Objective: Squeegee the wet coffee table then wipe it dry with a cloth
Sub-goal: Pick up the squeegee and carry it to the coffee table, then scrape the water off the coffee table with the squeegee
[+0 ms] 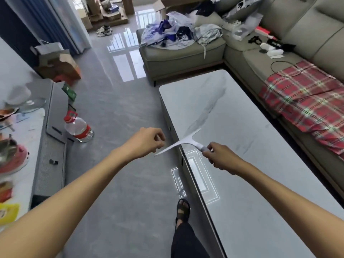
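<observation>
Right hand [221,157] grasps white squeegee [179,141] handle above coffee table [251,164] left edge; left hand [147,141] beside it, loosely curled, holding nothing. No legible writing.

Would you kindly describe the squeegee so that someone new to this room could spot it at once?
Find the long pale coffee table beside the grey sofa. At its near left edge, the right hand holds a white T-shaped squeegee by its handle, the blade overhanging the table edge. It is the only tool in either hand; the left hand holds nothing.
</observation>
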{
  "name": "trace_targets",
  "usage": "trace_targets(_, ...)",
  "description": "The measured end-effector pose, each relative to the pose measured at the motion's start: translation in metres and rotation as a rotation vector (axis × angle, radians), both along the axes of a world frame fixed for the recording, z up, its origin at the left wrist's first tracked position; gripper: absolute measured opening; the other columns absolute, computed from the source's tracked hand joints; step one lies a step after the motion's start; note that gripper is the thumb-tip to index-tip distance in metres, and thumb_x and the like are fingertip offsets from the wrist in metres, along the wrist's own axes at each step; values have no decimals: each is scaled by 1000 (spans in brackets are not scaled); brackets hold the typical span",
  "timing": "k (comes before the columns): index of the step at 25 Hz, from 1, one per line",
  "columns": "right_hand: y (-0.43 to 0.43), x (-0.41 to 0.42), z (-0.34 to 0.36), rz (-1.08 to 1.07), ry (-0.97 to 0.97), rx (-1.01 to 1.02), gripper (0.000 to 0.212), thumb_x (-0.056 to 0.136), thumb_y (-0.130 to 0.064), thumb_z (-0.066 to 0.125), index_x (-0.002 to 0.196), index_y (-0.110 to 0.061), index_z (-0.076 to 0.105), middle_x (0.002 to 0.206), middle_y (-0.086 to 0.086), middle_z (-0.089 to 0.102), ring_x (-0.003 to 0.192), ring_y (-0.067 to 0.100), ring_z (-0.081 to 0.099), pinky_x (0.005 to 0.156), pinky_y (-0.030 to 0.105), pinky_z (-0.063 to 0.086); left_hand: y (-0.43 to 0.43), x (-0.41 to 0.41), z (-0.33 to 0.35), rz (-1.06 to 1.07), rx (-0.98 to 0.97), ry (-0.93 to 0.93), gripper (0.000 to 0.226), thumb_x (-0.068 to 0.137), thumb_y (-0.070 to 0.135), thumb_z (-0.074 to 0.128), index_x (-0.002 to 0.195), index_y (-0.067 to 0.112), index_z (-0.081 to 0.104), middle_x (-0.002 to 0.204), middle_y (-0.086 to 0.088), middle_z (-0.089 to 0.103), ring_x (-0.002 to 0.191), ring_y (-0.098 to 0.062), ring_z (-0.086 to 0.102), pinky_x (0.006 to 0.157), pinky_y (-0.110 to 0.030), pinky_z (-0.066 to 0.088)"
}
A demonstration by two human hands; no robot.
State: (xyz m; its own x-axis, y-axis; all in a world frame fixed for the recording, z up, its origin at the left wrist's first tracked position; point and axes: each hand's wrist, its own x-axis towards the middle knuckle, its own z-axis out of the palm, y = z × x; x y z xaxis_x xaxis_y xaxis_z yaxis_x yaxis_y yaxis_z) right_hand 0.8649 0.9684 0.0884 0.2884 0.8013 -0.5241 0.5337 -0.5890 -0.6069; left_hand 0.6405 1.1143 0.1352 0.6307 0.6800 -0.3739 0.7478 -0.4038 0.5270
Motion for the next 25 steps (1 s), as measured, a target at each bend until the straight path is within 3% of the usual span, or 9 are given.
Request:
trace_targets(4,140,37,17,123,-164,41,33,92,-42,46,85,-10,53,82,11,62,64,23,53,57,32,39,128,33,4,-34,44,21,23,79,11,57,95,26,63,66,10,64,65,-11,67,64,-31,52)
trace_targets(7,221,56,12,221,-276,-19,34,95,-39,40,72,-15,45,79,12,58,70,29,53,58,35,36,209,47,-8,-49,45,67,22,82,13,50,90,32,60,68,7,64,61,-12,67,60,-28,50)
trace_targets(9,272,68,-8,256,-301,-88,33,96,-39,38,73,-17,44,83,12,59,74,31,54,62,36,39,271,53,-29,-66,21,102,23,82,14,47,89,33,59,68,8,64,60,-11,67,60,-27,49)
trace_targets(13,355,86,-43,189,-350,-179,28,97,-41,35,89,-17,47,93,11,59,79,30,53,65,36,40,387,75,-65,-112,-85,98,25,79,11,46,91,27,61,70,6,65,62,-12,68,53,-23,44)
trace_targets(15,396,94,-55,114,-377,-191,29,97,-43,33,90,-19,47,93,10,59,78,30,53,63,36,39,444,92,-79,-89,-139,82,21,79,11,49,85,27,61,69,4,65,62,-13,68,47,-21,40)
trace_targets(17,429,105,-67,51,-406,-178,36,97,-49,32,86,-19,48,87,8,61,72,27,53,57,34,37,492,118,-91,-38,-170,54,15,80,13,53,74,26,60,67,3,64,61,-14,68,50,-26,47)
trace_targets(20,472,131,-100,-31,-357,-197,51,93,-62,30,75,-18,49,76,4,60,69,25,55,56,34,40,553,161,-121,53,-189,34,15,83,19,60,68,23,58,63,3,62,63,-17,67,65,-37,54)
trace_targets(25,570,182,-216,34,-283,-226,46,97,-55,31,74,-17,44,77,6,58,78,32,55,59,36,36,635,216,-230,196,-142,149,22,86,26,62,67,19,54,60,4,54,59,-18,50,51,-29,34)
